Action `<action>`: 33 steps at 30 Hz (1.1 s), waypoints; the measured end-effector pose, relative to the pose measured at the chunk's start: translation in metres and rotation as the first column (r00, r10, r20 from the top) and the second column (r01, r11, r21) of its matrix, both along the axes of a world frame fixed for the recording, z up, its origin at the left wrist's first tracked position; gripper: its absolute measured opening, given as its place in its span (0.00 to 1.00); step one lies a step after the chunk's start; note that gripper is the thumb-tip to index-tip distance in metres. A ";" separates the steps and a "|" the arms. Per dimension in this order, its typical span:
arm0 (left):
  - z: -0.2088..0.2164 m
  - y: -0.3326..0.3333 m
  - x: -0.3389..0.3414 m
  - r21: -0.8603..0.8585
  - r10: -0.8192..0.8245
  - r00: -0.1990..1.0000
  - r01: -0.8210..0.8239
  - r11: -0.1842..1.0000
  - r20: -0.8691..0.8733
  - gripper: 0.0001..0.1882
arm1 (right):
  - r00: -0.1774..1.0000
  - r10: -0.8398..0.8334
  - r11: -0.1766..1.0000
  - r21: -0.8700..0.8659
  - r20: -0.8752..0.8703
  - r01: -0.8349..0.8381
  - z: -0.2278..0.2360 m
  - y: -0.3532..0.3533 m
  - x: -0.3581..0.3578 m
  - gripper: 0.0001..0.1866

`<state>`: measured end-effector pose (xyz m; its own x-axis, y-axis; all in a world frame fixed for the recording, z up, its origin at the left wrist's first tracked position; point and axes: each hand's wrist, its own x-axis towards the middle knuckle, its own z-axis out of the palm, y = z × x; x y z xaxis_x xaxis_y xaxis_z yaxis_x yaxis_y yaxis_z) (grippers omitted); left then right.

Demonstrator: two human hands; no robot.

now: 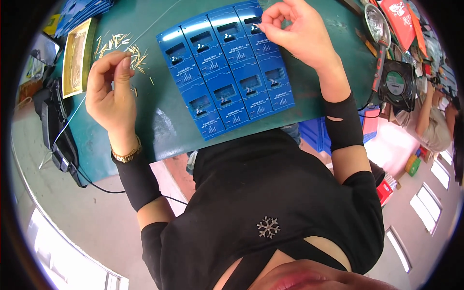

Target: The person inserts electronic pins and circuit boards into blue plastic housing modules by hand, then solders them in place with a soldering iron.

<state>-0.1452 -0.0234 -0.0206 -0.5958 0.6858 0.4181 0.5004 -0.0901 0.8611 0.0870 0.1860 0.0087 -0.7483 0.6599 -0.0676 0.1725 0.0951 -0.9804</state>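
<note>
A blue circuit board panel [227, 67], divided into several equal boards with rectangular cut-outs, lies on the green table. My right hand [299, 36] is over its far right corner, thumb and forefinger pinched on what looks like a thin metal pin at a cut-out. Small silvery parts sit in the cut-outs. To the left of the panel, my left hand [112, 89] is raised with thumb and forefinger together; whatever they hold is too small to make out. Just beyond it lies a loose scatter of thin gold-coloured pins [137, 57].
At the left stands a shallow yellow-edged tray [72, 58], with a stack of blue boards [84, 14] behind it. A black fan [397, 83], a round metal strainer [377, 23] and a red packet [398, 19] crowd the right side. Blue crates [314, 135] stand below the table edge.
</note>
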 end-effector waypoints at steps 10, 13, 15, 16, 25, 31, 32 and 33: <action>0.003 -0.002 0.001 -0.092 -0.057 0.983 0.042 0.995 -0.173 0.04 | 0.955 -0.167 0.901 0.432 0.244 0.047 -0.024 0.053 0.047 0.12; 0.003 0.004 0.005 -0.127 -0.107 0.970 0.080 0.989 -0.219 0.04 | 0.962 -0.212 0.879 0.462 0.170 0.113 -0.016 0.049 0.049 0.11; 0.002 0.003 0.006 -0.159 -0.107 0.980 0.079 0.984 -0.171 0.04 | 0.944 -0.301 0.909 0.340 0.135 0.241 -0.007 0.041 0.041 0.10; 0.001 0.003 0.007 -0.157 -0.107 0.980 0.080 0.984 -0.170 0.04 | 0.944 -0.302 0.908 0.343 0.135 0.242 -0.008 0.042 0.042 0.10; 0.004 0.001 0.013 -0.157 -0.079 0.992 0.064 0.986 -0.095 0.04 | 0.952 -0.304 0.789 0.568 0.033 0.232 -0.022 0.042 0.038 0.10; 0.003 0.003 0.016 -0.178 -0.141 0.976 0.111 0.978 -0.169 0.04 | 0.995 -0.098 0.975 0.199 -0.015 0.099 0.007 -0.008 -0.007 0.10; 0.004 0.004 0.016 -0.186 -0.142 0.973 0.108 0.977 -0.180 0.05 | 0.994 -0.103 0.970 0.224 0.029 0.094 0.008 -0.010 -0.010 0.10; 0.004 0.004 0.016 -0.194 -0.142 0.971 0.104 0.975 -0.192 0.05 | 0.992 -0.108 0.965 0.248 0.073 0.087 0.008 -0.011 -0.011 0.10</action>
<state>-0.1295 -0.0195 -0.0164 -0.4173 0.8239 0.3836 0.6614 -0.0141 0.7499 0.0758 0.1750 0.0168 -0.6783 0.7335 0.0438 0.2740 0.3077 -0.9112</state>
